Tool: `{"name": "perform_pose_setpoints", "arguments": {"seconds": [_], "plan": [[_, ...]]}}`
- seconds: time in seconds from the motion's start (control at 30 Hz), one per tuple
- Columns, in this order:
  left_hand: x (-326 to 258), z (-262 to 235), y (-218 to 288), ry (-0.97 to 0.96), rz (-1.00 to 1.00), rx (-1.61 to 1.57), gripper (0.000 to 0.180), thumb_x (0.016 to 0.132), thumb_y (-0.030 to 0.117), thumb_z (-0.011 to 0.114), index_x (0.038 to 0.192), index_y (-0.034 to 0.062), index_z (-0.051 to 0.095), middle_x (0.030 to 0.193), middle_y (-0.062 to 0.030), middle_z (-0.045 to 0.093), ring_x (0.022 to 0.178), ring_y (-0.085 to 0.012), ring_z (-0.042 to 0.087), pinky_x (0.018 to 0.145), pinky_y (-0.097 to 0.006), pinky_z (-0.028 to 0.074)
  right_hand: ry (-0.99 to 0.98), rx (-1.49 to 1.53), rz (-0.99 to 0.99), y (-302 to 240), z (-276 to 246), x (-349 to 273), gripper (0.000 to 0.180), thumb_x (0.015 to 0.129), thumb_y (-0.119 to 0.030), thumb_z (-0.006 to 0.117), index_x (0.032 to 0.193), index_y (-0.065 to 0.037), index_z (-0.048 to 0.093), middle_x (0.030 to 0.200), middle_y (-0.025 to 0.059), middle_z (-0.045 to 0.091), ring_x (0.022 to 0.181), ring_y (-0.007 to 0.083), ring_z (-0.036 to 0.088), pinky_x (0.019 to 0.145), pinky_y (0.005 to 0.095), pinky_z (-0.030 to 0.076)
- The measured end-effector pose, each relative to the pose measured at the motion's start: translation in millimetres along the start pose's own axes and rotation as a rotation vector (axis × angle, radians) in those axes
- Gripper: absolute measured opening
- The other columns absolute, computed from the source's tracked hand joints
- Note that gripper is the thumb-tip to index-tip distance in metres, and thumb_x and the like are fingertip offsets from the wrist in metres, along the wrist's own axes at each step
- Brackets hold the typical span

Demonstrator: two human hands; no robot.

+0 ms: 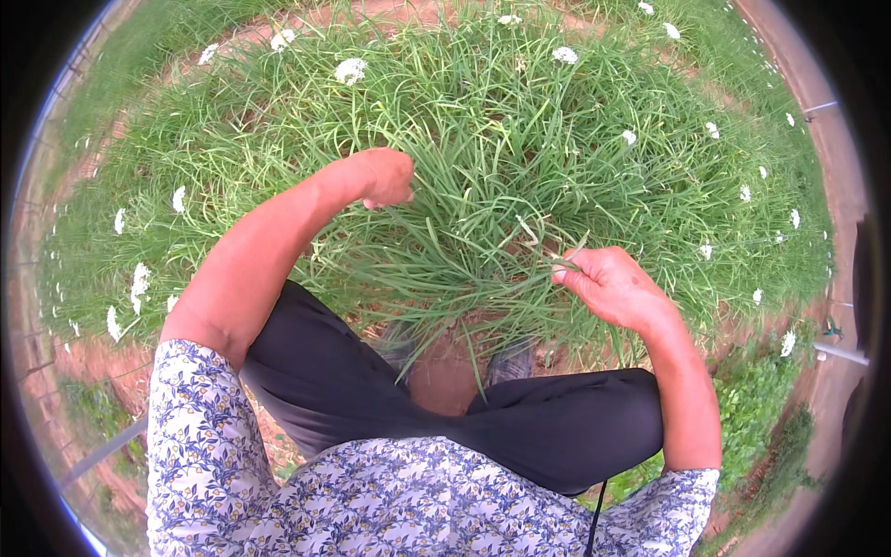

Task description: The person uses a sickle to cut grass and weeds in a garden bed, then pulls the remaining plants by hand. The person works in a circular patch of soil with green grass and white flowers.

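Long, flat green leaves, looking like garlic chives, grow in a dense clump in front of my knees. My left hand is closed at the far left side of the clump, fingers curled down among the leaves. Whatever it may grip is hidden behind the knuckles. On the right, my right hand is closed with thumb and forefinger pinching a few chive leaves near the clump's edge. Pale, dried leaf tips show just left of that hand.
White flower heads stand on stalks around the bed. My bent knees in dark trousers border the clump, with brown soil between my feet. Low leafy plants grow at the right, and a pale pole lies beyond.
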State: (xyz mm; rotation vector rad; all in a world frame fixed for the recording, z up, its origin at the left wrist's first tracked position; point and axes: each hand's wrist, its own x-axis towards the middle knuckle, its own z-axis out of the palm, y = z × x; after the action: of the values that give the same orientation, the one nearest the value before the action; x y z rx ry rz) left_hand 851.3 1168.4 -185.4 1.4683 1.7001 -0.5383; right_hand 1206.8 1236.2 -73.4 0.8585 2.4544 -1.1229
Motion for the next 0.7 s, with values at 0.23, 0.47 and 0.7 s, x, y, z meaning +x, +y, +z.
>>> {"name": "perform_pose_setpoints", "arguments": {"seconds": [0.23, 0.47, 0.7], "plan": [[17, -9, -3, 0.296, 0.181, -0.134, 0.019, 0.094, 0.016, 0.059, 0.093, -0.0003, 0.069, 0.084, -0.0142, 0.074, 0.073, -0.0276, 0.072, 0.07, -0.038, 0.059, -0.297, -0.204, -0.103, -38, 19, 22, 0.03, 0.103, -0.029, 0.056, 0.099, -0.001, 0.064, 0.084, 0.0239, 0.066, 0.086, 0.0453, 0.064, 0.077, 0.0521, 0.051], [30, -1, 1, 0.357, -0.03, 0.098, 0.036, 0.083, 0.014, 0.062, 0.118, 0.0026, 0.065, 0.129, -0.0185, 0.064, 0.126, -0.0372, 0.06, 0.104, -0.046, 0.05, -0.281, -0.303, -0.339, -41, 49, 37, 0.03, 0.103, -0.025, 0.057, 0.12, -0.004, 0.067, 0.108, 0.0178, 0.07, 0.103, 0.0404, 0.067, 0.09, 0.0481, 0.054], [56, 42, 11, 0.369, 0.175, -0.208, 0.11, 0.084, 0.031, 0.077, 0.164, 0.0083, 0.005, 0.153, -0.028, 0.043, 0.139, -0.0433, 0.047, 0.113, -0.045, 0.043, -0.167, -0.188, -0.44, -46, 42, 30, 0.034, 0.103, -0.021, 0.056, 0.133, -0.004, 0.059, 0.119, 0.0204, 0.067, 0.107, 0.0395, 0.067, 0.095, 0.0448, 0.055]]}}
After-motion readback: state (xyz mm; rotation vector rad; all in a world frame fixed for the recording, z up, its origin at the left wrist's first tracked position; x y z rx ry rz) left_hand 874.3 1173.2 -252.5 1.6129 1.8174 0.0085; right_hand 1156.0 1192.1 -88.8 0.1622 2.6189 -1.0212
